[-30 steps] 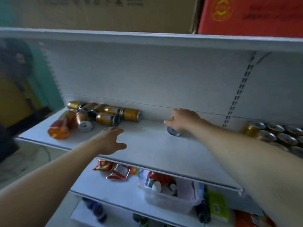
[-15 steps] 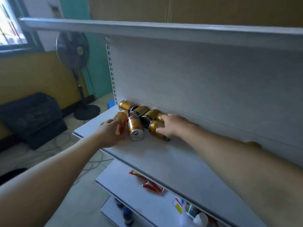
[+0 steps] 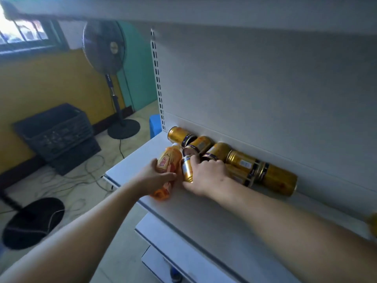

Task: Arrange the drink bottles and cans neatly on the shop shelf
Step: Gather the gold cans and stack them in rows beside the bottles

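Note:
Several gold cans (image 3: 240, 160) lie on their sides in a heap at the left end of the white shelf (image 3: 214, 217), against the back panel. An orange drink bottle (image 3: 168, 162) lies on its side at the heap's left. My left hand (image 3: 155, 177) grips this bottle around its middle. My right hand (image 3: 206, 176) curls its fingers and thumb round one gold can (image 3: 187, 169) at the front of the heap. The longest can (image 3: 278, 181) lies farthest right.
The shelf's left end and front edge are close to my left hand. A standing fan (image 3: 106, 50), a black crate (image 3: 55, 129) and loose cables are on the floor to the left. Lower shelves (image 3: 179, 242) jut out below. Another shelf board runs overhead.
The view has swung and closed in on the can heap. My left hand now wraps the orange bottle. My right hand has shifted left onto the front can.

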Action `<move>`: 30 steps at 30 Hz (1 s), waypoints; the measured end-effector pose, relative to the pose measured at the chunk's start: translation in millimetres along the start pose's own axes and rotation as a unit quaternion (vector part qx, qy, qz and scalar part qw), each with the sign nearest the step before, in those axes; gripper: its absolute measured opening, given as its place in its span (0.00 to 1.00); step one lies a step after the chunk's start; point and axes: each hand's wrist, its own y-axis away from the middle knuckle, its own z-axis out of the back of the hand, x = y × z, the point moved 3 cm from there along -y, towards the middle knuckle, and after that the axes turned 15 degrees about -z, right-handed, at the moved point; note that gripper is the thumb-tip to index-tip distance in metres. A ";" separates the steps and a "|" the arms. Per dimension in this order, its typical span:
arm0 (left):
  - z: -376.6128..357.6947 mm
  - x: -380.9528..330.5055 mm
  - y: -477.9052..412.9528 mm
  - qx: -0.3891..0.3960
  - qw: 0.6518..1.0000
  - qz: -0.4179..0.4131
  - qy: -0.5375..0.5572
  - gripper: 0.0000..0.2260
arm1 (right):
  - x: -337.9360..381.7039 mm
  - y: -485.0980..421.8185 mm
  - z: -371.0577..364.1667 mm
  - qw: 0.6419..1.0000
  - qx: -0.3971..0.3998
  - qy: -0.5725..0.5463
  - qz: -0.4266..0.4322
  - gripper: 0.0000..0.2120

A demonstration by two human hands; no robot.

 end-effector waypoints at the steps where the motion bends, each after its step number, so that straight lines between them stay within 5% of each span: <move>1: -2.1 2.7 0.6 -0.014 1.000 -0.008 0.024 0.33 | 1.2 4.5 -3.0 1.000 -0.002 -0.008 -0.013 0.40; 8: 1.3 17.5 35.3 -0.048 0.970 -0.138 0.196 0.39 | -4.3 78.1 -13.4 0.983 0.021 -0.152 -0.098 0.38; 12: -13.3 28.4 56.2 -0.014 0.935 -0.206 0.287 0.40 | -28.5 124.5 -23.6 0.902 -0.044 -0.366 -0.224 0.43; 16: -40.7 5.4 54.5 0.099 0.918 -0.267 0.277 0.47 | -56.6 167.4 -22.1 0.834 -0.150 -0.393 -0.357 0.44; 20: -66.4 -24.6 60.9 0.182 0.900 -0.324 0.228 0.51 | -75.9 200.0 -27.1 0.755 -0.171 -0.428 -0.466 0.41; 23: -83.9 -39.8 76.6 0.193 0.902 -0.353 0.158 0.43 | -81.5 214.9 -38.7 0.733 -0.178 -0.458 -0.470 0.38; 30: -126.7 -65.7 117.4 0.233 0.889 -0.318 0.232 0.32 | -117.8 266.0 -46.1 0.689 -0.167 -0.510 -0.487 0.37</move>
